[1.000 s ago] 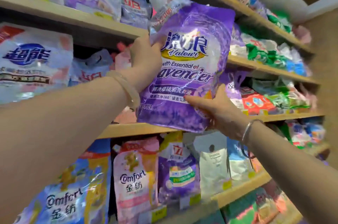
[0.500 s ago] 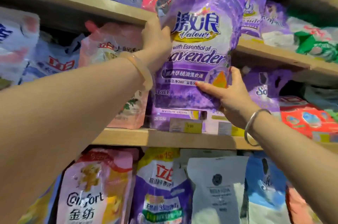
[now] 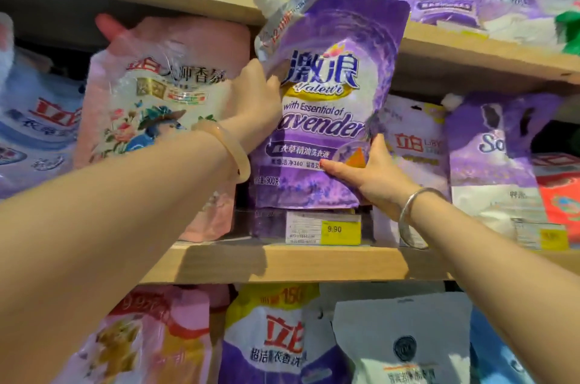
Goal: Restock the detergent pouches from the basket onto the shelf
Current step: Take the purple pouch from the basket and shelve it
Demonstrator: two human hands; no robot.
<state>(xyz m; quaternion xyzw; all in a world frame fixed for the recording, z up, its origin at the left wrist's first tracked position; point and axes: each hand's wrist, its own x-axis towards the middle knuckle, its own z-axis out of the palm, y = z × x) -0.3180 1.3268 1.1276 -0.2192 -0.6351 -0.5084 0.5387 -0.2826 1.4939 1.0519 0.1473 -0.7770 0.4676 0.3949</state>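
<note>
Now the purple pouch goes into its spot on the shelf.
The left hand holds the pouch's top left edge and the right hand pinches its bottom right corner, so it hangs just above the yellow price tag. It is best to keep it straight and slide it back slowly between the pink pouch and the white and purple pouch. The wooden shelves are packed full, so room is tight.

Two hands show, the left hand and the right hand, each wrist with one bangle. Three wooden shelf boards cross the view. One yellow price tag reads clearly; a second is blurred near the right edge.
</note>
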